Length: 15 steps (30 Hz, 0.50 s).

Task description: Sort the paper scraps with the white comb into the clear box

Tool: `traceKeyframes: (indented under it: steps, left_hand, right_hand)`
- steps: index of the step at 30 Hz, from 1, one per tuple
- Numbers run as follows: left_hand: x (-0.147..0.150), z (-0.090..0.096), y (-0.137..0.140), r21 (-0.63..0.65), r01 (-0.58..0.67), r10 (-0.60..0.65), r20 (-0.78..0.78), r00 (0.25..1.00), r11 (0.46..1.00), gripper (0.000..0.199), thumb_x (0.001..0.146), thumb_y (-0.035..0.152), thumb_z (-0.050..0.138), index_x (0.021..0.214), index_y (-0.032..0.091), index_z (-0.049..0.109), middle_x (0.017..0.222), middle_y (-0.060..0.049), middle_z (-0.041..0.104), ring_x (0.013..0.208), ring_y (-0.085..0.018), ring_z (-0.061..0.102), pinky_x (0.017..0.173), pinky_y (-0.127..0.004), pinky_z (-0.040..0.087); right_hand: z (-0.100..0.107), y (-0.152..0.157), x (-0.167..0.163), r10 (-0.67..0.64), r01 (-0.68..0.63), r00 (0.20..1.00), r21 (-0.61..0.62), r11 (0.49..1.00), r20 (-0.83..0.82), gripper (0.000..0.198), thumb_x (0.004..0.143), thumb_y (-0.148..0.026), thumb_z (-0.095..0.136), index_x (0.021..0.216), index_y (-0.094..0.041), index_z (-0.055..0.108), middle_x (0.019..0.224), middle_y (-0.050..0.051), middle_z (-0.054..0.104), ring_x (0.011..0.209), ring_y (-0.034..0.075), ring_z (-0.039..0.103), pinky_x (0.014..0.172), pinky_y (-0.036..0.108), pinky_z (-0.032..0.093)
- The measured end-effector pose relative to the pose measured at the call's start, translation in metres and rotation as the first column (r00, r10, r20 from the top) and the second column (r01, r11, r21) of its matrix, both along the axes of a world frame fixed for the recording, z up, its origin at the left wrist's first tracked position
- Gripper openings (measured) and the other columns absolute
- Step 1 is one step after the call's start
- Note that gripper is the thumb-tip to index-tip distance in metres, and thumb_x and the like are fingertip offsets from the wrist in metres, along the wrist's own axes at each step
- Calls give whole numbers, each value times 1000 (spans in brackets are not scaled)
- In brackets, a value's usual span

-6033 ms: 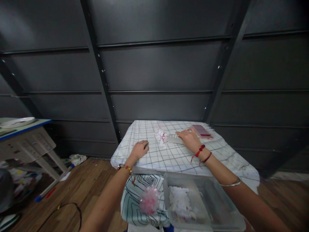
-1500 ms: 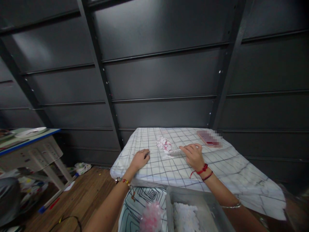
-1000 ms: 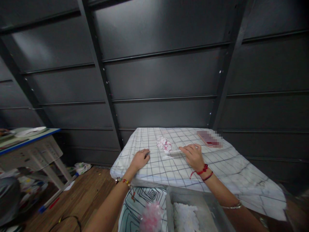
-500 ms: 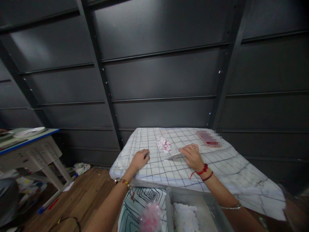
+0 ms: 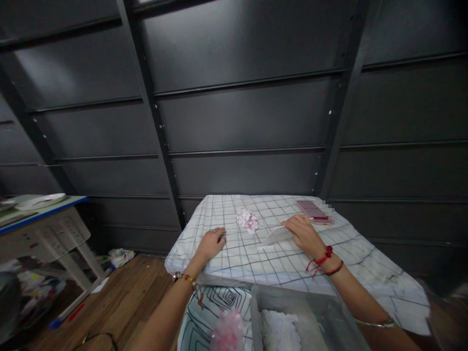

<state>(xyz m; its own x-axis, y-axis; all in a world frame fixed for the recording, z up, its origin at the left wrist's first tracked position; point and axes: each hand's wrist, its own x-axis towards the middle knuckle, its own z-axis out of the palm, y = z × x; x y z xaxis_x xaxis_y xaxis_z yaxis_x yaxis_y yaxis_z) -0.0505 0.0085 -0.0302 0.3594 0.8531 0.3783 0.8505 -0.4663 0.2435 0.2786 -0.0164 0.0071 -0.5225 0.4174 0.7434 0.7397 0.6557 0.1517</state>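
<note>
My right hand [image 5: 302, 233] pinches one edge of a thin white sheet [image 5: 277, 236], holding it tilted just above the checked tablecloth [image 5: 252, 258]. What the sheet is made of I cannot make out. My left hand [image 5: 212, 242] rests on the cloth near the table's left side, thumb apart from the fingers, with nothing visible in it. Between the hands and farther back lies a small pile of white and pink pieces [image 5: 247, 221]. Beyond my right hand, a phone in a pink case [image 5: 313, 213] lies flat, its right end pixelated.
Close to me a grey plastic bin [image 5: 257, 317] contains white pieces [image 5: 281, 331]. Left of it, a clear bag with pink contents [image 5: 228, 331] lies on a patterned surface [image 5: 197, 317]. A blue-edged desk [image 5: 73, 207] stands at left; a dark panelled wall [image 5: 244, 122] rises behind.
My right hand has moved to the right and slightly toward me with the white sheet, which now shows more of its face. My left hand stays in place.
</note>
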Motion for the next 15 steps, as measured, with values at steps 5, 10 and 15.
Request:
traceKeyframes:
  steps: [5,10,15]
  left_hand:
    - [-1,0,0,1,-2,2,-7,1000,1000,31,82,20,43,108,13,59,117,-8,57,110,-19,50,97,-29,33]
    - [-2,-2,0,8,-6,6,-19,1000,1000,32,82,22,43,110,13,57,116,-8,58,109,-19,50,96,-29,34]
    - [-3,-3,2,27,3,-3,-22,1000,1000,31,82,21,43,108,14,58,116,-8,58,109,-19,50,96,-29,34]
  right_hand:
    - [8,-5,-3,-26,26,1000,3,1000,11,34,71,1,35,94,-13,57,80,7,59,82,19,47,77,34,32]
    - [19,-21,-13,-26,40,993,-124,991,112,35,69,4,34,87,-16,57,76,5,58,75,18,48,70,31,35]
    - [30,-41,-9,15,2,994,-154,988,109,32,72,2,35,89,-15,55,77,5,57,75,18,48,71,31,37]
